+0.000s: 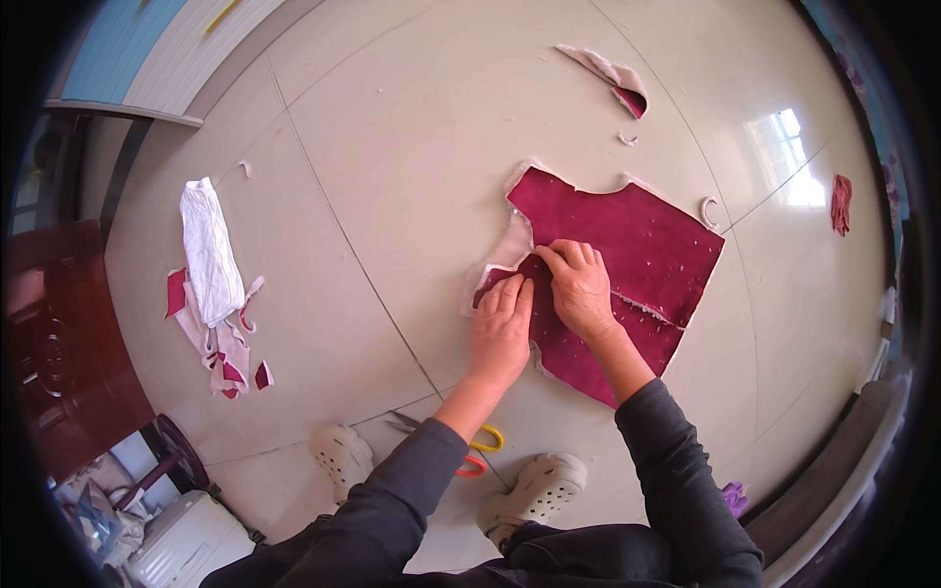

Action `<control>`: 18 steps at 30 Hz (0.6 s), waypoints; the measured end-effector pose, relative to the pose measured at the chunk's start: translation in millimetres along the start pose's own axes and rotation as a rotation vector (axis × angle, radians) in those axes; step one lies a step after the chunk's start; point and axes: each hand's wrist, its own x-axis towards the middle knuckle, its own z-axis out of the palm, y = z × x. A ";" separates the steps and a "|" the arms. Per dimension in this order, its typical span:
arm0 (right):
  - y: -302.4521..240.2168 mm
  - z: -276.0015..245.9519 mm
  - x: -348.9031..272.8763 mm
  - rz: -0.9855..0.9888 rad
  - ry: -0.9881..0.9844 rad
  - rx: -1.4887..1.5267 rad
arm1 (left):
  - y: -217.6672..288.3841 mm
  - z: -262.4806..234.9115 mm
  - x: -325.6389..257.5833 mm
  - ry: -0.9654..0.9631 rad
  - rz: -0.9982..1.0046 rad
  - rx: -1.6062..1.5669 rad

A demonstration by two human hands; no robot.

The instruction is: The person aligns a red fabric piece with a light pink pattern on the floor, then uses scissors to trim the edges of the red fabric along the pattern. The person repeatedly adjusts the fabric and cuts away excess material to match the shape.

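A maroon fabric piece (637, 230) with a pale pink fleecy edge lies spread on the floor, cut in a shape like a small vest. A seam runs across it, and pale fluff is scattered over it. My left hand (502, 328) rests on its left part, fingers stretched out flat against the cloth. Just to the right, my right hand (580, 289) pinches the cloth edge between thumb and fingertips, beside a gap where the pale underlayer (510, 245) shows. Scissors (487, 438) with a yellow and an orange handle lie partly hidden under my left forearm.
At the left, a folded white cloth (209, 250) lies over maroon and pink scraps (230, 353). Another fabric scrap (608, 73) lies at the far side. A reddish bundle (841, 204) is at the right. My clogs (539, 495) stand near the scissors. A white box (191, 544) stands lower left.
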 end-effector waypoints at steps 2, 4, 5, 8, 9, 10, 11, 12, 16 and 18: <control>-1.9 0.4 0.9 -0.002 0.032 0.000 | 0.9 -0.6 -2.9 -0.019 -0.013 0.010; -7.4 -1.9 -0.8 -0.002 0.062 0.017 | 2.2 -4.4 -5.1 0.036 -0.091 -0.093; -12.7 -5.5 -4.4 -0.001 0.077 0.033 | 1.7 -6.1 -6.5 0.062 -0.128 -0.145; -26.5 -9.2 -19.1 -0.032 0.038 0.094 | -21.0 -10.5 -11.8 0.066 -0.224 -0.207; -31.0 -9.1 -24.0 -0.049 0.012 0.118 | -28.1 -14.6 -11.5 0.096 -0.248 -0.199; -34.5 -8.7 -28.9 -0.068 0.001 0.136 | -33.8 -18.8 -9.3 0.123 -0.271 -0.200; -38.0 -8.7 -34.1 -0.077 -0.016 0.142 | -39.8 -23.8 -7.9 0.151 -0.292 -0.200; -41.4 -8.8 -39.8 -0.086 -0.032 0.148 | -46.7 -28.4 -8.5 0.172 -0.302 -0.208; -55.6 -12.6 -60.0 -0.116 -0.076 0.187 | -71.2 -50.1 -16.3 0.231 -0.356 -0.282; -62.1 -15.4 -70.9 -0.119 -0.092 0.197 | -77.0 -60.2 -25.1 0.226 -0.377 -0.334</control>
